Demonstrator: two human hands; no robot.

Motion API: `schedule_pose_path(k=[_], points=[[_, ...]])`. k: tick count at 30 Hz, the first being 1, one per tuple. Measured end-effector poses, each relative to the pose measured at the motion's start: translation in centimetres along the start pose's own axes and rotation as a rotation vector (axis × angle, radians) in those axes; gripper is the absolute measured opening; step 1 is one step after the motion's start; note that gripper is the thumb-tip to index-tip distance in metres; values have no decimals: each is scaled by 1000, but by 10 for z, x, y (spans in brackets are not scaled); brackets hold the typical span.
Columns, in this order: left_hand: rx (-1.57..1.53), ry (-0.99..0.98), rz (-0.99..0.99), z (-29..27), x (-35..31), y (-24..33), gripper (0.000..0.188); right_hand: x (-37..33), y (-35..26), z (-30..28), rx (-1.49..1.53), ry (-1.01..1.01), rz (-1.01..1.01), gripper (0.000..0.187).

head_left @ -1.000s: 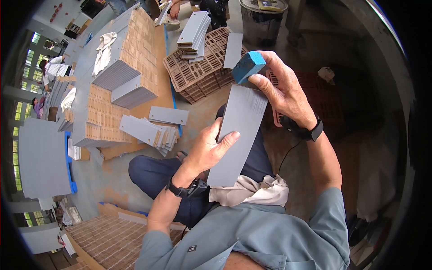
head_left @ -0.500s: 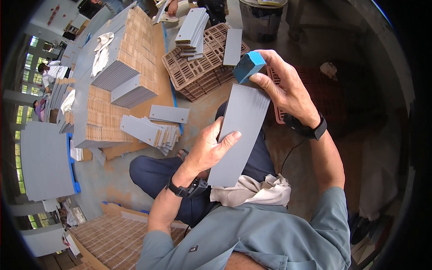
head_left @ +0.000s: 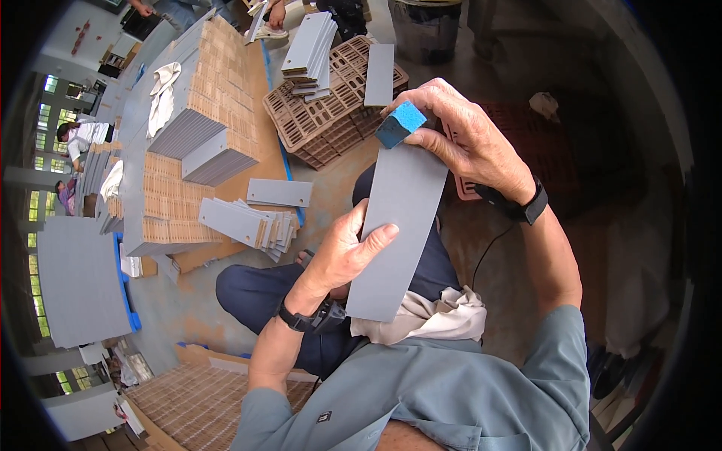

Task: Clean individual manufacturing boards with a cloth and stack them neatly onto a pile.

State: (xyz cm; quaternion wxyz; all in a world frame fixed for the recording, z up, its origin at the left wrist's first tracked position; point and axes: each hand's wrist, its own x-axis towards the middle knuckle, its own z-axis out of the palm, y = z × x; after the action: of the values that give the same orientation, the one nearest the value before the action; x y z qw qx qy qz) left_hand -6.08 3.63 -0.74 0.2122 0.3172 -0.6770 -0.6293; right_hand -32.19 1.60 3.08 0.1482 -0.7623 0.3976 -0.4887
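A grey rectangular panel (head_left: 398,240) slants over my lap, its lower end by a cream cloth (head_left: 421,316). My left hand (head_left: 342,255) grips its left edge, thumb lying on the face. A blue sanding block (head_left: 401,124) is pinched between the thumb and fingers of my right hand (head_left: 470,139). The block is at the panel's far end, by its top left corner; whether it touches the edge cannot be made out.
Tall stacks of grey panels (head_left: 180,188) stand at the left, with loose panels (head_left: 248,222) beside them. Ahead, an upturned brown plastic crate (head_left: 301,113) bears more panels. A dark bin (head_left: 427,34) stands beyond it. Other people (head_left: 86,135) are at far left.
My right hand has moved the sanding block left and slightly down along the panel's far end. The left hand keeps its grip on the panel.
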Motion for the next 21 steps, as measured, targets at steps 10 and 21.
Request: schedule_pose_path(k=[10,21], points=[[-58,-7,-20,2,0,-1,44,-4,0,-7,41,-6,37,35],[-59,-26,-43,4,2,3,44,-7,8,-15,74,63,19,36]])
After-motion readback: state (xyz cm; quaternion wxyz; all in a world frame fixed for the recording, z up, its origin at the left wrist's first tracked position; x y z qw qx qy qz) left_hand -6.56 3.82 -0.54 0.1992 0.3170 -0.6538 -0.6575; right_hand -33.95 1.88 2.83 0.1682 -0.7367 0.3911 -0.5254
